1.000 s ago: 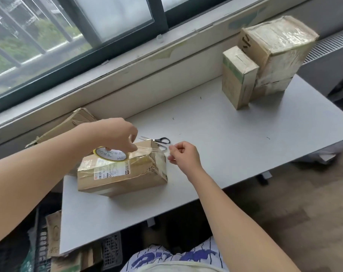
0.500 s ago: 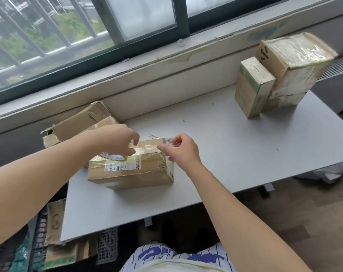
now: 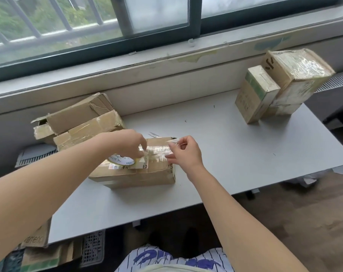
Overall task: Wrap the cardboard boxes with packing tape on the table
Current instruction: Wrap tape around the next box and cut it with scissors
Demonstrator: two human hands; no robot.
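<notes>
My left hand (image 3: 127, 143) grips the tape roll (image 3: 121, 161) against the box (image 3: 139, 175) so my right hand (image 3: 186, 154), pinching the strip (image 3: 159, 151), can hold it taut.

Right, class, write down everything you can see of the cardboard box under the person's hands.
The cardboard box is brown, oblong and creased, lying flat on the left part of the grey table. A white printed label sits on its top. A tape roll lies on it, held by the left hand, and a clear tape strip runs across the top to the right hand, which pinches its end at the box's right edge.
</notes>
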